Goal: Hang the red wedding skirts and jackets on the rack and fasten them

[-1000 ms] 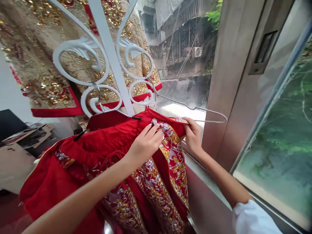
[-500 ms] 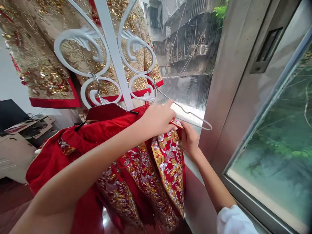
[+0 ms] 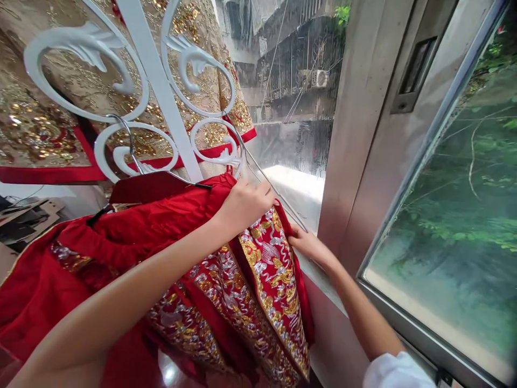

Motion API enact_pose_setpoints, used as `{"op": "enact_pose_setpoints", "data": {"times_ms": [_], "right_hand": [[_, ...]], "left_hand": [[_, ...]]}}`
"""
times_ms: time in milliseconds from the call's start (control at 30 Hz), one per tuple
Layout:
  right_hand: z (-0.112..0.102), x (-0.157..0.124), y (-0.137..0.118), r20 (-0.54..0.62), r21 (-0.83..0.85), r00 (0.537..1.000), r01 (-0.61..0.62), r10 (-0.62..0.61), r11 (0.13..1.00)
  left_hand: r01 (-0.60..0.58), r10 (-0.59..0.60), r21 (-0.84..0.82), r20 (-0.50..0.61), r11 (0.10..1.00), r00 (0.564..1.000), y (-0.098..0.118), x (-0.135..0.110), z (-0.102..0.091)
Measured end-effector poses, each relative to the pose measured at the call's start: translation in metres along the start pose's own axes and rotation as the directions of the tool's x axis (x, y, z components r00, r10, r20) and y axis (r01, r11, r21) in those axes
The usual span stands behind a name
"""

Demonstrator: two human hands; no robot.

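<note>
Snugly, left hand point(image 3: 249, 202) curled, right point(image 3: 310, 246) pinching garment point(image 3: 278, 272)

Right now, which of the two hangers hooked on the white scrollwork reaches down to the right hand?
The plain wire hanger on the right, its lower end at the right hand; the left hanger has black clips on the red garment.

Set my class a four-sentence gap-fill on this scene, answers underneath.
1. The left hand is at the embroidered garment, which is mainly ____ in colour.
2. The scrolled rack is ____ all over.
3. The sequinned garment hangs ____ that rack.
4. A pale sleeve shows on the ____ arm only.
Answers: red; white; behind; right.
</note>
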State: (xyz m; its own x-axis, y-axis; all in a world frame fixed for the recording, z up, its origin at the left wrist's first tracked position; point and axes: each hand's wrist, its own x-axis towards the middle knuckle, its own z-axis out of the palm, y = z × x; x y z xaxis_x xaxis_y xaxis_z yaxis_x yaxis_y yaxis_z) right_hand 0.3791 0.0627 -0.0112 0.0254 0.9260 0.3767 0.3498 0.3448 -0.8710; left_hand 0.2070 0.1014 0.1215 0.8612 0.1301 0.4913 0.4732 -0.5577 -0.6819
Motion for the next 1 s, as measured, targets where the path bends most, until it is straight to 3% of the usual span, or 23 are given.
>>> {"op": "enact_pose_setpoints", "data": {"times_ms": [100, 200, 267, 333, 433, 500, 600, 633, 667, 767, 833, 867, 933, 967, 1000], "right_hand": [[-0.016, -0.001, 0.01, -0.165, -0.263, 0.977, 0.085, -0.132, 0.961], [-0.003, -0.006, 0.028, -0.437, -0.425, 0.864, 0.047, -0.251, 0.904], [0.011, -0.013, 0.04, -0.437, -0.451, 0.871, 0.005, -0.226, 0.893], [0.015, -0.019, 0.048, -0.334, -0.475, 0.933, -0.047, -0.131, 0.879], [-0.001, -0.019, 0.051, -0.292, -0.59, 0.953, -0.11, -0.084, 0.8], [-0.014, -0.011, 0.052, -0.389, -0.679, 0.9, -0.138, -0.194, 0.721], [-0.017, 0.002, 0.054, -0.572, -0.719, 0.742, -0.251, -0.348, 0.648], [-0.013, 0.003, 0.053, -0.603, -0.702, 0.727, -0.289, -0.328, 0.651], [-0.008, 0.001, 0.051, -0.603, -0.685, 0.751, -0.314, -0.27, 0.657], [0.005, -0.027, 0.025, -0.43, -0.734, 0.903, -0.338, -0.018, 0.589], [0.011, -0.055, -0.01, -0.315, -0.802, 0.948, -0.285, 0.033, 0.525], [0.014, -0.067, -0.032, -0.282, -0.814, 0.959, -0.233, -0.011, 0.533], [0.025, -0.078, -0.081, -0.234, -0.763, 0.947, -0.039, -0.22, 0.645], [0.033, -0.074, -0.104, -0.228, -0.732, 0.915, 0.065, -0.333, 0.678], [0.041, -0.062, -0.125, -0.211, -0.71, 0.882, 0.158, -0.421, 0.686]], "left_hand": [[-0.003, 0.003, -0.017, -0.014, 1.0, 1.0, 0.001, -0.002, -0.005], [0.008, -0.008, -0.027, -0.025, 1.0, 1.0, 0.003, -0.004, -0.006], [0.011, -0.011, -0.02, -0.023, 1.0, 1.0, 0.004, -0.003, -0.001], [0.015, -0.016, -0.015, -0.018, 1.0, 1.0, 0.004, -0.002, 0.006], [0.03, -0.031, -0.026, -0.014, 0.999, 0.999, 0.004, -0.001, 0.011], [0.044, -0.046, -0.041, -0.028, 0.998, 0.999, 0.004, -0.002, 0.009], [0.054, -0.058, -0.061, -0.066, 0.997, 0.996, 0.006, -0.005, 0.005], [0.056, -0.061, -0.066, -0.073, 0.996, 0.995, 0.006, -0.005, 0.006], [0.058, -0.063, -0.069, -0.074, 0.996, 0.995, 0.006, -0.005, 0.008], [0.071, -0.076, -0.074, -0.063, 0.995, 0.995, 0.005, -0.004, 0.02], [0.076, -0.081, -0.074, -0.068, 0.994, 0.994, 0.003, -0.004, 0.028], [0.081, -0.086, -0.067, -0.075, 0.994, 0.994, 0.003, -0.004, 0.03], [0.074, -0.074, 0.004, -0.057, 0.997, 0.996, 0.002, -0.005, 0.029], [-0.015, 0.014, 0.1, 0.007, 0.995, 1.0, 0.002, -0.005, 0.026], [-0.19, 0.166, 0.206, 0.125, 0.96, 0.978, 0.002, -0.003, 0.022]]}}
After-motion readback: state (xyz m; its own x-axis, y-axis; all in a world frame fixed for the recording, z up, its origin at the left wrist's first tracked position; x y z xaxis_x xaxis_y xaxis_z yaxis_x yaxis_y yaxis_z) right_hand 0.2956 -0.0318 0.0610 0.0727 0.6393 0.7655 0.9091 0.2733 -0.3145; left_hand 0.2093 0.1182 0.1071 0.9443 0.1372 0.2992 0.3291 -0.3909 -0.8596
